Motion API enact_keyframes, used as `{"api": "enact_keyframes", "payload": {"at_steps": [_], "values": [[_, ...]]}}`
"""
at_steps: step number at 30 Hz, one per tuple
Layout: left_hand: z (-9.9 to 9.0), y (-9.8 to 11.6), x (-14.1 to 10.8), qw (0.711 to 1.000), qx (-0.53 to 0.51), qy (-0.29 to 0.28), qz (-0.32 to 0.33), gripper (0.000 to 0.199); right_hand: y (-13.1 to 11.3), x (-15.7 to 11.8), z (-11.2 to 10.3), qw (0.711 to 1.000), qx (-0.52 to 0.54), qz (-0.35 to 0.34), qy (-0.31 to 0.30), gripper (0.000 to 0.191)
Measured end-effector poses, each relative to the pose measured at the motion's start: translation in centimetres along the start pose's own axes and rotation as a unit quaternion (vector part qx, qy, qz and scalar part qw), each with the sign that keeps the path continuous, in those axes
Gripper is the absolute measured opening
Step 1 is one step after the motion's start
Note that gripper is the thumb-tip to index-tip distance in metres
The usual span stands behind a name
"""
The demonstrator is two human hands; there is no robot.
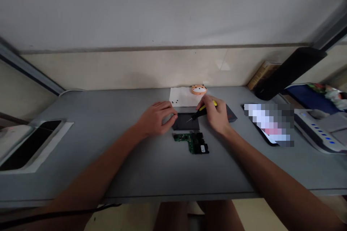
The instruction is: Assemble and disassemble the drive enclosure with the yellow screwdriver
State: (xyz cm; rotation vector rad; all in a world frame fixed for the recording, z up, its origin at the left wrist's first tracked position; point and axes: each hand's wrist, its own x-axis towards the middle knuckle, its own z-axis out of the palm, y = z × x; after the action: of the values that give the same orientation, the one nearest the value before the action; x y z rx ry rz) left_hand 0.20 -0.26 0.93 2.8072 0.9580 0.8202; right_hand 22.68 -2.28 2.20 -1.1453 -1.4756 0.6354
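Observation:
A thin black rectangular panel (180, 124) lies on the grey desk between my hands. My left hand (157, 119) has thumb and fingers closed at the panel's left edge, gripping it. In my right hand (217, 115) is a yellow-and-black screwdriver (202, 108), its thin metal shaft pointing down-left over the panel. Whether the tip touches the panel I cannot tell. Just in front of the panel lies a green circuit board (192, 142) with a black part and a small white label. Behind my right hand, a dark flat box (231, 114) is partly hidden.
White paper (183, 97) behind the panel carries several tiny dark pieces and an orange animal-faced item (198, 89). To the right are a lit phone (267, 124), a black cylinder (290, 74) and a power strip (317, 130). A dark-screened device (32, 146) lies left.

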Motion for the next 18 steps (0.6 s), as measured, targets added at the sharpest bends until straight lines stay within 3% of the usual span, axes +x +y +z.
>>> {"api": "enact_keyframes", "payload": {"at_steps": [8, 15, 18], "values": [[0.9, 1.3, -0.2, 0.998, -0.06, -0.024, 0.0, 0.022, 0.7, 1.0, -0.9, 0.995, 0.007, 0.039, 0.088, 0.046], [2.1, 0.4, -0.3, 0.996, -0.058, 0.018, -0.06, 0.021, 1.0, 1.5, -1.3, 0.986, 0.047, 0.085, 0.137, 0.045], [1.8, 0.2, -0.1, 0.993, -0.052, 0.026, -0.105, 0.022, 1.4, 2.2, -1.9, 0.971, 0.063, 0.132, 0.188, 0.048]]}}
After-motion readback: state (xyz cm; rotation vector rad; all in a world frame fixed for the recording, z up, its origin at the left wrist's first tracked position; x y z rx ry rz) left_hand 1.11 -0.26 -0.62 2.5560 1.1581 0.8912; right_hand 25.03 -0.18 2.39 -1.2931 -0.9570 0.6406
